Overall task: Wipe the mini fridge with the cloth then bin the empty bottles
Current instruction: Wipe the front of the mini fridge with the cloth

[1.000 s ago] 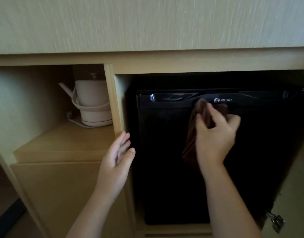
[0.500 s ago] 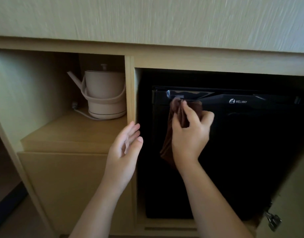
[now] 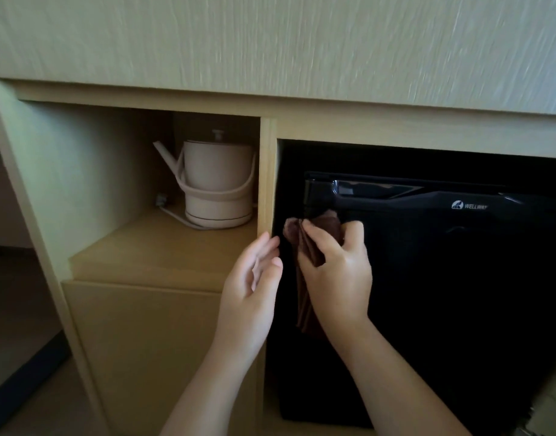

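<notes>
We find the right hand (image 3: 336, 272) bunched round a brown cloth (image 3: 303, 309), fingers and thumb curled so that its grip holds a wad of it against the upper left corner of the mini fridge (image 3: 443, 294), just under the glossy handle strip (image 3: 374, 188). The rest of the cloth hangs loose below the wrist, down the door's left edge. Gathered like this it makes a firm pad to press with — we judge that is why it is wadded rather than spread flat.

The left hand (image 3: 251, 287) is just beside it, fingers straight, palm turned toward the right hand; its grip is wide and holds nothing. Its fingertips lie at the foot of the wooden post (image 3: 267, 171) that parts the 2 openings of the cabinet (image 3: 176, 341); whether they touch it we cannot tell. We read it as standing by, perhaps to steady the body.

The fridge sits closed in the right opening, black, with a white logo (image 3: 468, 206) near its top. In the left opening a pale kettle (image 3: 217, 180) stands on a shelf (image 3: 138, 247), well clear of the work.

We judge the wiping to be in hand at the door's top left; how much of the front is done we cannot tell. No bottles and no bin show here, so the 2nd part looks not yet begun. The next stroke calls for even pressure — glossy black shows streaks, and the dangling tail could catch at the door edge.
</notes>
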The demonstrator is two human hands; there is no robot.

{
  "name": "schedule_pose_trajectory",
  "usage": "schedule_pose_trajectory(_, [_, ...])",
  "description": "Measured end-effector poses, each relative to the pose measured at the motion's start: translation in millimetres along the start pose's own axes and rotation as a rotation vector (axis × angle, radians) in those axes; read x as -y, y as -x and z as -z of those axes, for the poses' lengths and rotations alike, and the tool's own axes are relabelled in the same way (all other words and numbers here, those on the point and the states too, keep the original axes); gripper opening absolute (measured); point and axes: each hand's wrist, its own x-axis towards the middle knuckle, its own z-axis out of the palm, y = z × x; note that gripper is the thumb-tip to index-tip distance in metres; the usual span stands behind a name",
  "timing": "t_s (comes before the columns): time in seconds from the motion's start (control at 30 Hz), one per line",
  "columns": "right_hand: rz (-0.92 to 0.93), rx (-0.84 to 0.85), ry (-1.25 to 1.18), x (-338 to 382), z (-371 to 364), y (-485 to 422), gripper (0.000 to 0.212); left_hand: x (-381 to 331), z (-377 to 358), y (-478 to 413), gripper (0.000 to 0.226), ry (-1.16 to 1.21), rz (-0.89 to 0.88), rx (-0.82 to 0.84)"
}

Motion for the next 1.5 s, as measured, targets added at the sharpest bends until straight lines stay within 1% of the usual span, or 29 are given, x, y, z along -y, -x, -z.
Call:
schedule_pose_trajectory(0.1, [0.022, 0.143, 0.049, -9, -1, 30, 0.040, 4, -1, 1, 0.033, -0.029, -0.001, -0.001])
schedule_pose_trajectory(0.17, [0.012, 0.183, 0.020, -13, 5, 33, 0.040, 4, -4, 1, 0.033, -0.041, -0.002, -0.005])
schedule_pose_trajectory(0.2, [-0.009, 0.144, -0.016, -14, 8, 27, 0.040, 4, -4, 2, 0.033, -0.037, -0.006, -0.014])
schedule_pose_trajectory(0.3, [-0.129, -0.101, -0.118, -17, 17, -9, 0.037, 5, -5, 1, 0.031, -0.033, -0.013, -0.036])
schedule_pose_trajectory(0.33, [-0.147, -0.142, -0.131, -18, 19, -17, 0.036, 6, -5, 1, 0.031, -0.039, -0.015, -0.038])
schedule_pose_trajectory(0.37, [-0.142, -0.147, -0.125, -18, 20, -20, 0.036, 7, -6, 0, 0.032, -0.044, -0.015, -0.041])
schedule_pose_trajectory(0.43, [-0.079, -0.087, -0.070, -20, 20, -9, 0.037, 10, -11, 0, 0.033, -0.057, -0.008, -0.055])
schedule_pose_trajectory(0.5, [-0.014, 0.031, -0.017, -26, 20, 13, 0.038, 15, -19, 1, 0.037, -0.101, 0.002, -0.078])
schedule_pose_trajectory(0.57, [-0.011, 0.113, -0.032, -36, 23, 26, 0.038, 21, -27, 2, 0.041, -0.177, 0.026, -0.097])
schedule_pose_trajectory(0.6, [-0.030, 0.101, -0.053, -43, 26, 27, 0.038, 24, -31, 3, 0.044, -0.233, 0.041, -0.103])
schedule_pose_trajectory(0.7, [-0.151, -0.071, -0.150, -63, 41, 17, 0.037, 28, -45, 6, 0.063, -0.407, 0.044, -0.075])
schedule_pose_trajectory(0.77, [-0.262, -0.159, -0.202, -82, 56, 9, 0.037, 29, -60, 8, 0.071, -0.452, 0.025, -0.048])
schedule_pose_trajectory(0.87, [-0.387, -0.219, -0.229, -117, 83, 7, 0.037, 31, -78, 8, 0.081, -0.554, 0.002, -0.063])
schedule_pose_trajectory(0.93, [-0.446, -0.253, -0.206, -138, 102, 10, 0.037, 30, -82, 8, 0.085, -0.628, -0.009, -0.084])
schedule_pose_trajectory(1.03, [-0.540, -0.333, -0.152, -166, 132, 0, 0.036, 27, -84, 7, 0.089, -0.658, -0.007, -0.107])
schedule_pose_trajectory(1.1, [-0.618, -0.413, -0.178, -178, 149, -21, 0.037, 25, -87, 7, 0.091, -0.653, -0.005, -0.123])
schedule_pose_trajectory(1.13, [-0.632, -0.423, -0.197, -177, 153, -32, 0.037, 25, -88, 7, 0.092, -0.647, -0.008, -0.131])
schedule_pose_trajectory(1.2, [-0.563, -0.370, -0.200, -158, 144, -44, 0.039, 24, -91, 7, 0.092, -0.640, -0.021, -0.152])
schedule_pose_trajectory(1.33, [-0.309, -0.183, -0.146, -97, 94, -19, 0.039, 24, -94, 8, 0.091, -0.671, -0.038, -0.160])
schedule_pose_trajectory(1.37, [-0.292, -0.158, -0.146, -92, 89, -13, 0.039, 24, -94, 9, 0.091, -0.680, -0.037, -0.150])
schedule_pose_trajectory(1.43, [-0.316, -0.149, -0.178, -100, 91, -11, 0.038, 23, -92, 8, 0.091, -0.686, -0.032, -0.135])
schedule_pose_trajectory(1.5, [-0.374, -0.243, -0.218, -121, 107, -18, 0.038, 23, -92, 8, 0.092, -0.684, -0.028, -0.130])
